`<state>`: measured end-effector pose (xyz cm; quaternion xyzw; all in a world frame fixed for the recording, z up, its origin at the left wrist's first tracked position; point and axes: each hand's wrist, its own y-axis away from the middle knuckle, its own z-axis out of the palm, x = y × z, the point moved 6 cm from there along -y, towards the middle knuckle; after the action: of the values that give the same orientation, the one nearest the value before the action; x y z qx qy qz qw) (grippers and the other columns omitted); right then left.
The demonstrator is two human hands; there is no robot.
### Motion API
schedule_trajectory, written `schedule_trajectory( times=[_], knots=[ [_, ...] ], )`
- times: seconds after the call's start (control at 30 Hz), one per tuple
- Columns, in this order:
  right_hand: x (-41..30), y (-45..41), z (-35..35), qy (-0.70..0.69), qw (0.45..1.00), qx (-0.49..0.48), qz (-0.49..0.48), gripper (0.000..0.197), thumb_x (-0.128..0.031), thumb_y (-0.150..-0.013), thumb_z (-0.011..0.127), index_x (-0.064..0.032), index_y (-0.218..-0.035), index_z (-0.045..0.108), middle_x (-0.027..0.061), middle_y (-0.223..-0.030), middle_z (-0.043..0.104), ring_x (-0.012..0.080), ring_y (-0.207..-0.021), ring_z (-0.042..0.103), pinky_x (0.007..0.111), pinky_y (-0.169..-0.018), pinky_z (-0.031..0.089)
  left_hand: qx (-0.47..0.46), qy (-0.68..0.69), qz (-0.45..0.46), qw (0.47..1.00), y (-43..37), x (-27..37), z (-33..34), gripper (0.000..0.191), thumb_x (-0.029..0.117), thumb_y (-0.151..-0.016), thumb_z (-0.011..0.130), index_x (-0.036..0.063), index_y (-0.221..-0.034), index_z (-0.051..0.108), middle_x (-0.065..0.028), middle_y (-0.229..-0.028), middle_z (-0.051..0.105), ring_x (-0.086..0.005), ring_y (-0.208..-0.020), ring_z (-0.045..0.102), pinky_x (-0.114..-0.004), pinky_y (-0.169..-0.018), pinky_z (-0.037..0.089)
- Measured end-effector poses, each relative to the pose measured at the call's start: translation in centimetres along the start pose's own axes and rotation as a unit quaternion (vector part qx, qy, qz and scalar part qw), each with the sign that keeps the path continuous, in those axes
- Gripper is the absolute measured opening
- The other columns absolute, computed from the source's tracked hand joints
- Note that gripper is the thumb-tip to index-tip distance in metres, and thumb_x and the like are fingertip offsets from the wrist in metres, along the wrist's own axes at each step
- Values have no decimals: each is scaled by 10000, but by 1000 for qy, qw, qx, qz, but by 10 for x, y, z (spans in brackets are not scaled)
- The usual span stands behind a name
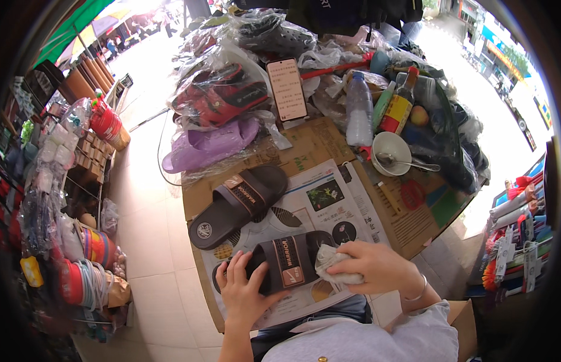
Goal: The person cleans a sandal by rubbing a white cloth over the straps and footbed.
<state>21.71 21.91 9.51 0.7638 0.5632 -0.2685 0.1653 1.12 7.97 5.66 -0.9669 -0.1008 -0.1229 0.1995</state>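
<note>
Two dark slide sandals with branded straps lie on a newspaper [280, 312] spread over cardboard. My left hand [244, 287] rests over the heel end of the nearer slide sandal [287, 262], its fingers spread along the footbed and side. A crumpled pale cloth [330, 264] is bunched in my right hand [371, 267] and touches the toe end of that same sandal. Just beyond, the other slide sandal [237, 206] lies untouched, tilted across the newspaper, its heel toward the left. The sole of the nearer sandal is hidden.
Behind the cardboard [325, 140] lie a purple sandal [212, 145], bagged red-black sandals [221, 97] and a propped phone [287, 90]. To the right are a plastic bottle [359, 108], a sauce bottle [398, 106], a white bowl with a spoon [389, 147], a yellow-handled tool [389, 197] and red-handled scissors [412, 194].
</note>
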Motion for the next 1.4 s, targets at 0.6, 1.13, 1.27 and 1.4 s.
schedule_trajectory(
  times=[0.6, 1.13, 1.27, 1.4],
  knots=[
    [15, -65, -27, 121, 990, -17, -71, 435, -161, -716, 739, -132, -1144, 673, 117, -1089, 588, 303, -991, 644, 412, -778, 560, 30, 1, 1, 1000, -1, 2, -1, 693, 536, -488, 905, 151, -1029, 706, -121, -1278, 590, -335, -1270, 524, -544, -1095, 310],
    [20, -44, -6, -7, 995, 26, -99, 447, -189, -729, 783, -173, -1161, 671, 122, -1121, 599, 329, -931, 660, 421, -762, 565, 50, -46, 17, 998, 4, 0, 6, 692, 696, -575, 806, 202, -1052, 724, -100, -1250, 623, -311, -1235, 568, -541, -1074, 336],
    [13, -31, 11, 2, 994, -16, -111, 438, -190, -745, 772, -184, -1171, 672, 105, -1148, 608, 310, -964, 664, 400, -749, 572, 55, -48, 20, 997, 8, -1, 8, 691, 692, -583, 802, 193, -1055, 724, -110, -1248, 627, -318, -1235, 573, -551, -1071, 342],
    [12, -23, -11, -26, 995, -36, -94, 450, -191, -754, 759, -191, -1196, 675, 102, -1170, 615, 328, -958, 667, 405, -763, 568, 59, -49, 20, 997, 7, 0, 4, 681, 680, -582, 807, 191, -1050, 726, -113, -1251, 626, -320, -1237, 571, -555, -1066, 353]
  ],
)
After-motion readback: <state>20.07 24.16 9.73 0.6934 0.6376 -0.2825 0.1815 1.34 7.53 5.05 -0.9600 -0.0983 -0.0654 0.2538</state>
